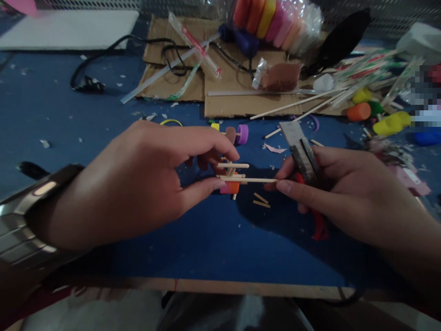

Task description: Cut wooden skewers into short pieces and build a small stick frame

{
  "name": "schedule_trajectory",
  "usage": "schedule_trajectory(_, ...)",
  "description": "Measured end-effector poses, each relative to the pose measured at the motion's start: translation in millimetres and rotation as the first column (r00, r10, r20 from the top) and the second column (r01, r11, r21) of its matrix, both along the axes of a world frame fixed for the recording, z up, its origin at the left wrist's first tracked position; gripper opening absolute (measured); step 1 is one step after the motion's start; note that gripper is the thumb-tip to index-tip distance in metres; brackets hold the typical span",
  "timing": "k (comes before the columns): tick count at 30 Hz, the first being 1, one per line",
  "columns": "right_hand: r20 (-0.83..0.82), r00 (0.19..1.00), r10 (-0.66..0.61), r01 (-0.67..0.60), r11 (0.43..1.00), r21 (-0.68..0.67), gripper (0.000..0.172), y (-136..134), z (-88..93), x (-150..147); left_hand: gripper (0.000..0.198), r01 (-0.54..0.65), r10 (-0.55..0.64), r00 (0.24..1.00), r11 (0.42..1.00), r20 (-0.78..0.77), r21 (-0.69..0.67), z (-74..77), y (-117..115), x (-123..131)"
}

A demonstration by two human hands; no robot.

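My left hand (144, 179) pinches a small model (231, 180) made of thin wooden sticks and pink and orange foam pieces, held just above the blue table (103, 115). A metal watch band sits on that wrist. My right hand (344, 193) grips red-handled pliers (303, 158), jaws pointing up and away, while its thumb and forefinger touch the right end of the model's long stick (255, 180). Two short stick offcuts (261, 201) lie on the table below the model.
A purple and brown foam wheel pair on a stick (237, 134) lies behind the model. Cardboard sheets (234, 92), a black cable (113, 50), a bag of coloured foam discs (272, 20), loose sticks (310, 103) and foam cylinders (375, 115) crowd the back. The table's wooden front edge (241, 287) is close.
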State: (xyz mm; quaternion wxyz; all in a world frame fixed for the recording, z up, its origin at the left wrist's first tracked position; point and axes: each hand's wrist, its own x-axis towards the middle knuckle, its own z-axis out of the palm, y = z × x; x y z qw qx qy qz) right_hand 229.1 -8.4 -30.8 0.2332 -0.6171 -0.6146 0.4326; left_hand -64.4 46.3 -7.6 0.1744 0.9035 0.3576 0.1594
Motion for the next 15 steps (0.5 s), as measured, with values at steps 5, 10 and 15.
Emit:
schedule_trajectory(5, 0.007, 1.0, -0.005, 0.005, 1.0, 0.02, 0.022, -1.1, 0.1, -0.9, 0.026, -0.038, 0.038, 0.999, 0.999, 0.013, -0.021, -2.9, -1.9, 1.0)
schedule_trajectory(10, 0.006, 1.0, -0.026, 0.026, 1.0, -0.004, 0.025, 0.4, 1.5, -2.4, 0.026, -0.022, 0.022, 1.0, 1.0, 0.022, -0.022, -3.5, 0.1, -0.7)
schedule_trajectory(15, 0.019, 0.999, -0.03, 0.029, 0.999, 0.021, 0.026, 1.4, 0.8, -1.8, 0.026, -0.023, 0.023, 0.999, 1.0, 0.027, -0.019, -2.7, 0.6, 0.0)
